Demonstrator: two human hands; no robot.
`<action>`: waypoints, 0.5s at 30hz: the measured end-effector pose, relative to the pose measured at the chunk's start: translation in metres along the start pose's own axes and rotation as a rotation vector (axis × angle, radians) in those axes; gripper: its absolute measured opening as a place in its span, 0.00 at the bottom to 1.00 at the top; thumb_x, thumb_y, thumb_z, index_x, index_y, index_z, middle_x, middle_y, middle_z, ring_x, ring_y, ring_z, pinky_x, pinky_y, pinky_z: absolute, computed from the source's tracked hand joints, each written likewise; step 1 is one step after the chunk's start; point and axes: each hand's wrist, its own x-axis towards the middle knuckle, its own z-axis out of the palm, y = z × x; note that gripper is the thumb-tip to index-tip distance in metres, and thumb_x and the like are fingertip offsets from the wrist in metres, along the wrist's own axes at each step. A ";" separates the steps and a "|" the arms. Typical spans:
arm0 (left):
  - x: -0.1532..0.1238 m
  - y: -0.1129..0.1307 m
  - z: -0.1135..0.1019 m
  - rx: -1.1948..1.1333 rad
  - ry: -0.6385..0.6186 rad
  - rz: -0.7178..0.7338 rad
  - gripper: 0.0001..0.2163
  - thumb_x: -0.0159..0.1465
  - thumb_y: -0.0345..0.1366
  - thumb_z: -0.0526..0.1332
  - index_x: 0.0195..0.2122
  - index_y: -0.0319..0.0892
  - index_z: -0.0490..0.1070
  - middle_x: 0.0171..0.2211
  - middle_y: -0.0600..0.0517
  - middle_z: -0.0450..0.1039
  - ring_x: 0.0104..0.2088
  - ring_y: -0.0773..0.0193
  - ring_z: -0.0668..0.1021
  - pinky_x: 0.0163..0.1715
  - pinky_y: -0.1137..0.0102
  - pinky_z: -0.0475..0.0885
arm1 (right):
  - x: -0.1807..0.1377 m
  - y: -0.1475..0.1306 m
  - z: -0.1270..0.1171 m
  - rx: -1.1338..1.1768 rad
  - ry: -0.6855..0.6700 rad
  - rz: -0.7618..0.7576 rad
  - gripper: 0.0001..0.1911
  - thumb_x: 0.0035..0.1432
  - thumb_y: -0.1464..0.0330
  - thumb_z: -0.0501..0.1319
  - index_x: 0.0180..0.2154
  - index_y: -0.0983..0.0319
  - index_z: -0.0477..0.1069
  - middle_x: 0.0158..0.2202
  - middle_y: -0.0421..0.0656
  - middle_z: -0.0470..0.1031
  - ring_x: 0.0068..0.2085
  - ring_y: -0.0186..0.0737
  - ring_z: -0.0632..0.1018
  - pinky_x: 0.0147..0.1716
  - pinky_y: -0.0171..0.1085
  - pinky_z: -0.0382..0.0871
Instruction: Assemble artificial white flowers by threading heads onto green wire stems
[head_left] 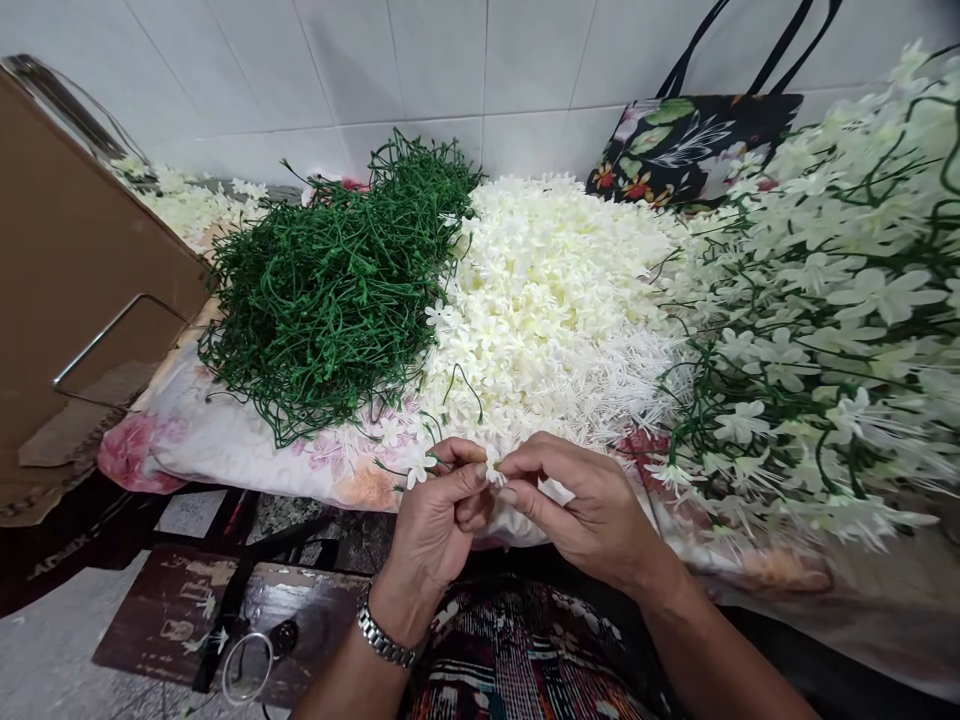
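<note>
The person's left hand (439, 515), a metal wristwatch (384, 636) on its wrist, pinches a thin green stem (433, 465) between thumb and forefinger. The right hand (589, 510) pinches a small white blossom (493, 472) at its fingertips, touching the left thumb. Both sit low in the middle of the view, above a floral cloth (225, 440). From the hands, a heap of green stems (337, 280) lies at 11 o'clock, a pile of white blossoms (547, 300) at 12, finished flower sprays (825, 300) at 2, a flower-printed tote bag (690, 140) at 1, and a cardboard box (67, 260) at 10. Faint lettering on the dark floor (52, 565) at 9 o'clock is too blurred to read.
</note>
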 end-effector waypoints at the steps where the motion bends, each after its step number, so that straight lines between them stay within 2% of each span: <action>1: 0.000 0.000 -0.001 0.006 -0.005 -0.004 0.15 0.37 0.28 0.70 0.19 0.39 0.63 0.09 0.65 0.52 0.11 0.81 0.53 0.12 0.82 0.46 | 0.000 0.000 -0.001 0.022 -0.011 0.008 0.03 0.56 0.74 0.59 0.33 0.63 0.71 0.25 0.40 0.72 0.26 0.31 0.73 0.24 0.31 0.67; 7: 0.000 0.001 -0.005 0.047 -0.026 0.011 0.11 0.37 0.28 0.70 0.18 0.36 0.66 0.11 0.62 0.56 0.11 0.82 0.55 0.12 0.82 0.45 | -0.001 -0.001 0.000 0.006 0.015 0.002 0.04 0.57 0.75 0.58 0.32 0.64 0.71 0.24 0.39 0.71 0.25 0.29 0.71 0.23 0.30 0.66; 12: 0.000 0.003 -0.005 0.022 -0.004 0.030 0.12 0.37 0.28 0.70 0.19 0.37 0.66 0.11 0.63 0.56 0.10 0.82 0.54 0.12 0.81 0.45 | -0.002 -0.006 -0.003 -0.164 0.094 -0.014 0.06 0.58 0.76 0.56 0.29 0.65 0.68 0.22 0.39 0.67 0.23 0.29 0.68 0.23 0.30 0.63; 15: -0.001 0.005 -0.007 0.001 0.019 0.052 0.13 0.36 0.27 0.70 0.19 0.37 0.67 0.12 0.62 0.58 0.10 0.82 0.55 0.12 0.81 0.45 | -0.005 -0.005 -0.011 -0.405 0.082 -0.034 0.07 0.58 0.76 0.55 0.28 0.65 0.67 0.22 0.41 0.68 0.26 0.33 0.69 0.27 0.33 0.64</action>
